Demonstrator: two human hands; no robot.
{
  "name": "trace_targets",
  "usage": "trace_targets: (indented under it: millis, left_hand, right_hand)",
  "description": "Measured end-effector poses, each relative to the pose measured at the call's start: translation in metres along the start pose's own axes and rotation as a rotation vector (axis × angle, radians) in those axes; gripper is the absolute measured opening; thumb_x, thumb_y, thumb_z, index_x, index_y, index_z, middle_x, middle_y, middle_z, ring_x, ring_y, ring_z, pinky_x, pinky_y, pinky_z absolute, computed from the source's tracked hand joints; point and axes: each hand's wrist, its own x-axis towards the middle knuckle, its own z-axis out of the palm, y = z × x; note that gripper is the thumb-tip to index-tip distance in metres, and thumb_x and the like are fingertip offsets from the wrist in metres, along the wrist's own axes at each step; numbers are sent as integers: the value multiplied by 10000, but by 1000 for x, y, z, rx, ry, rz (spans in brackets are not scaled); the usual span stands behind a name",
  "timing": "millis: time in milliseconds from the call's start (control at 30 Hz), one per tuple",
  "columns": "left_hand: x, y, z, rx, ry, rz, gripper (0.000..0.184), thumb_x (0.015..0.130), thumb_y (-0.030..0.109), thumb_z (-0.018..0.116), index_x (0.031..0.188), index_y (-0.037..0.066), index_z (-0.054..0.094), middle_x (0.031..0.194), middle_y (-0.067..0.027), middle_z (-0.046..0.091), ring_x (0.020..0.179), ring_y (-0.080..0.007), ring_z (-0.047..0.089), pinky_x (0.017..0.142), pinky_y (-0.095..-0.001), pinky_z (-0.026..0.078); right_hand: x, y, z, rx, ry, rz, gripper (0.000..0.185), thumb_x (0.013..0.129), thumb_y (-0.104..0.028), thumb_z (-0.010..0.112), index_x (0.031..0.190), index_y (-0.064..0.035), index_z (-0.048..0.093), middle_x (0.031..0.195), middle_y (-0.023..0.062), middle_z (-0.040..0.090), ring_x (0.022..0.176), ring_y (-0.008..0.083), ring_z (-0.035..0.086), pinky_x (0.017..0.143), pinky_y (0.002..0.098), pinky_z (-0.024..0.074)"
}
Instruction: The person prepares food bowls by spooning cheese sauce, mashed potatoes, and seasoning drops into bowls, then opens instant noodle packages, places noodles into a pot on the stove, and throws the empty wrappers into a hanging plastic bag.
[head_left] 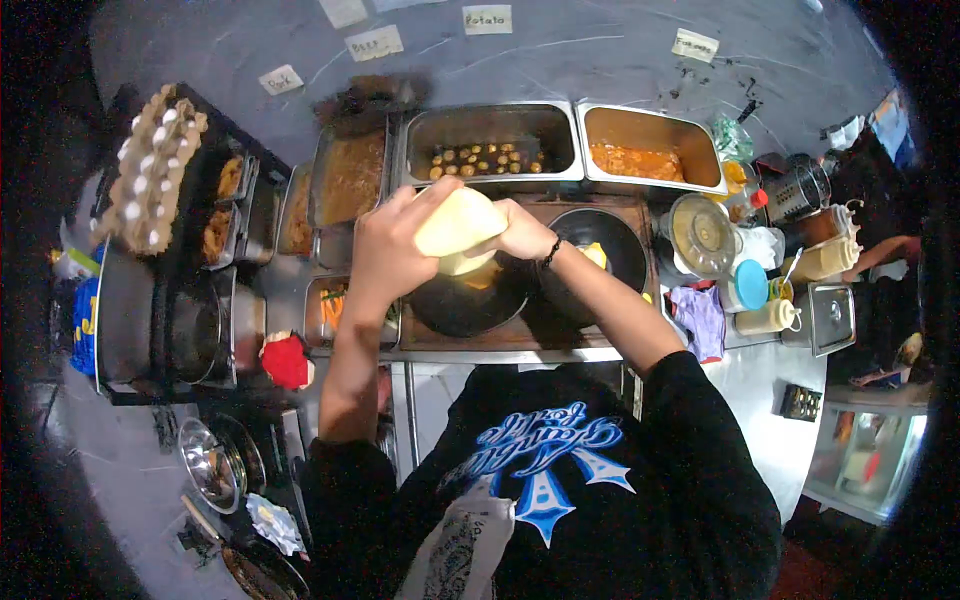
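Note:
A pale yellow bottle point(455, 225), which looks like a squeeze bottle, is held tilted above the left black pan point(450, 318). My left hand point(398, 240) is wrapped round its near-left side. My right hand point(525, 232) closes on its right end. Beneath the bottle, something yellow point(483, 275) shows in the left pan; the bottle's tip is hidden. The right black pan point(622, 228) sits beside it under my right forearm, with a yellow piece of food point(595, 253) in it.
Behind the pans stand steel trays with small round pieces point(487, 158) and orange-red sauce point(637, 161). An egg carton point(157, 170) is at far left, near a red cloth point(287, 361). To the right are a purple cloth point(698, 318), a cream squeeze bottle point(765, 318) and a blue-lidded tub point(748, 285).

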Motion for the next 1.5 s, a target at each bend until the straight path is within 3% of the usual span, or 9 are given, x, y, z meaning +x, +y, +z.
trace_targets:
  millis: [567, 633, 733, 1200, 1300, 1367, 1433, 1467, 1500]
  left_hand:
    - [-7, -36, 18, 16, -143, 55, 555, 652, 68, 688, 1187, 165, 575, 773, -97, 576, 691, -295, 607, 600, -378, 493]
    - [-8, -39, 21, -17, -94, 63, 587, 615, 86, 674, 1178, 217, 573, 756, -76, 547, 660, -298, 606, 588, -396, 497]
    - [-8, -40, 18, -31, -133, 51, 553, 655, 45, 683, 1185, 163, 580, 795, -99, 591, 696, -294, 609, 614, -378, 500]
    - [-11, -41, 18, -27, -181, 24, 544, 657, 29, 666, 1179, 160, 585, 802, -97, 591, 717, -293, 614, 639, -370, 503]
    - [-7, -35, 12, 8, -195, 28, 555, 654, 9, 652, 1184, 159, 580, 824, -99, 596, 728, -298, 615, 648, -375, 505]
    - [-2, -28, 1, 26, -219, 18, 565, 651, -9, 642, 1187, 156, 576, 843, -102, 602, 746, -304, 617, 658, -378, 508]
    - [0, -28, -14, -67, -187, -82, 582, 650, -54, 621, 1193, 146, 565, 934, -123, 621, 855, -309, 624, 727, -369, 510]
    - [-3, -36, -18, -115, -114, -99, 602, 644, -86, 614, 1204, 126, 553, 1039, -131, 628, 974, -295, 611, 830, -350, 487]
    - [-6, -41, -27, -99, -64, -116, 606, 644, -83, 619, 1214, 107, 544, 1092, -123, 619, 1016, -272, 598, 872, -340, 466]
  right_hand:
    - [1, 32, 21, 121, 209, 41, 297, 662, -30, 772, 944, -37, 682, 923, 33, 693, 847, 99, 616, 809, 281, 488]
    - [2, 35, 24, 170, 223, 44, 301, 659, -37, 778, 944, -37, 681, 920, 33, 693, 847, 99, 616, 807, 280, 488]
    - [3, 35, 27, 184, 246, 25, 311, 651, -53, 790, 942, -37, 682, 913, 33, 693, 840, 95, 616, 800, 278, 489]
    - [0, 34, 26, 137, 278, 43, 299, 650, -80, 806, 919, -32, 685, 884, 27, 695, 803, 76, 615, 772, 260, 493]
    - [-1, 33, 23, 127, 254, 40, 346, 651, -82, 806, 964, -29, 668, 915, 40, 690, 839, 95, 619, 807, 275, 487]
    - [-2, 16, 20, -80, 248, -8, 542, 648, -98, 811, 1137, -45, 582, 1055, 67, 649, 965, 140, 598, 866, 308, 471]
    - [-9, -1, 2, -32, 218, -95, 632, 653, -102, 808, 1210, -56, 512, 1124, 80, 610, 1020, 163, 573, 892, 328, 461]
    - [-18, -11, -8, 13, 180, -183, 723, 658, -107, 806, 1282, -67, 442, 1193, 94, 570, 1074, 186, 549, 918, 347, 451]
    - [-33, -24, -19, -18, 254, -131, 733, 675, -95, 792, 1300, -71, 410, 1215, 102, 549, 1087, 197, 539, 915, 349, 456]
